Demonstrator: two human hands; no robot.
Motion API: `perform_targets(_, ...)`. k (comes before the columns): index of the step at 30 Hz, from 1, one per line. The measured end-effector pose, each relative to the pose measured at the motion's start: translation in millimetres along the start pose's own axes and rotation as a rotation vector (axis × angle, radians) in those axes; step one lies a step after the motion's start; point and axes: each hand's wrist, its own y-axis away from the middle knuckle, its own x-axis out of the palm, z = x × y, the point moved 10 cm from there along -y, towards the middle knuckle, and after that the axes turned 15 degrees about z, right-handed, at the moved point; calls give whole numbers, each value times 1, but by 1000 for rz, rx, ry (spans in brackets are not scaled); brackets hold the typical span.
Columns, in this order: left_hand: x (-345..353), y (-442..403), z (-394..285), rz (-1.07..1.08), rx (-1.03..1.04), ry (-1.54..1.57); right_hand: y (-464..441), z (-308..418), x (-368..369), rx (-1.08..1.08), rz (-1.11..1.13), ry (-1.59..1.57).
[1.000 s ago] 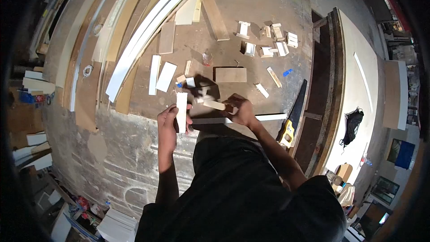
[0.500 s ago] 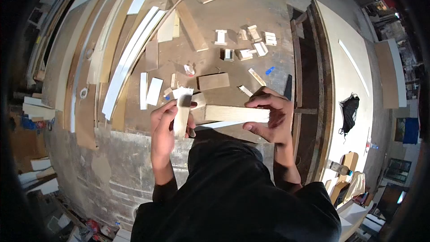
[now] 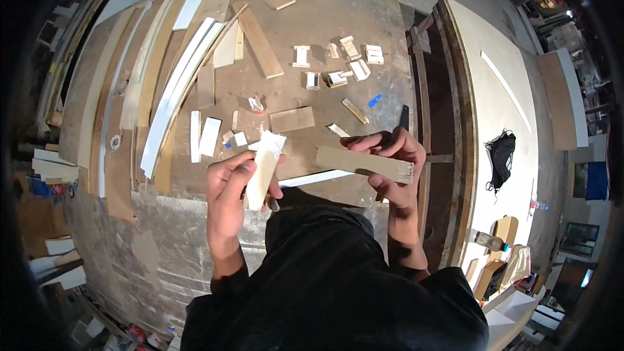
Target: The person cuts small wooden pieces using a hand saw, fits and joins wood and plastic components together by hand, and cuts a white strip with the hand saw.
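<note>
My left hand (image 3: 226, 196) is closed round a short wooden piece (image 3: 262, 175), held nearly upright, with a rough, whitish top end. A second wooden piece (image 3: 357, 162) lies across the grip of my right hand (image 3: 404, 156), between thumb and fingers, its face shaded and its right end ragged. The two pieces are apart, both above the near edge of the worktable. Beyond them on the table are a flat brown wooden block (image 3: 292, 119) and a white strip (image 3: 318, 178).
Several small wooden assemblies (image 3: 338, 78) stand at the back of the table. Long boards and white strips (image 3: 179, 97) cover its left side. To the right, past a dark gap, a pale panel (image 3: 474, 91) carries a black mesh-like item (image 3: 500, 156) and a bottle (image 3: 491, 242).
Both hands have shifted apart slightly. The right piece has tilted, its lit face turning to shadow and its right end dropping. The left piece leans more to the right. The view has shifted slightly.
</note>
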Motion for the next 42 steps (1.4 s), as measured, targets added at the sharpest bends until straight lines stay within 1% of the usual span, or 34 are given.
perform_targets(1,12,-2,-2,49,-6,20,5,10,-4,-12,31,138)
perform_targets(2,19,-3,-2,44,-9,29,10,18,-5,-22,62,275)
perform_targets(3,30,-3,2,54,-47,37,16,31,-8,10,-33,399)
perform_targets(4,39,-4,5,64,-82,41,24,29,-11,13,-30,394)
perform_targets(5,48,-7,4,110,-29,-20,36,41,-18,-69,-95,690)
perform_targets(8,75,-13,6,162,-47,1,17,92,14,-156,-2,1165)
perform_targets(10,93,-19,3,171,-59,-4,7,88,13,97,61,1154)
perform_targets(12,105,-23,7,177,-70,-10,9,94,9,95,29,1141)
perform_targets(14,116,-28,6,232,-6,-90,10,99,7,95,30,1151)
perform_targets(18,134,-33,8,249,9,-63,13,101,-4,115,35,1136)
perform_targets(20,142,-36,9,256,3,-54,16,100,-16,118,24,1066)
perform_targets(23,149,-40,13,270,-5,-41,17,100,-23,144,56,1083)
perform_targets(25,153,-45,11,278,58,-140,15,100,-29,143,99,1057)
perform_targets(26,153,-46,13,276,55,-141,15,98,-29,139,141,1034)
perform_targets(28,157,-49,13,302,85,-162,13,98,-32,152,148,1020)
perform_targets(32,156,-50,20,293,89,-251,11,96,-39,208,190,996)
perform_targets(34,151,-51,25,227,65,-327,11,95,-42,219,194,988)
perform_targets(37,159,-56,14,279,42,-246,10,95,-43,217,187,973)
perform_targets(41,160,-63,21,261,26,-209,10,92,-49,213,153,963)
perform_targets(42,160,-65,18,243,52,-221,9,90,-50,215,153,962)
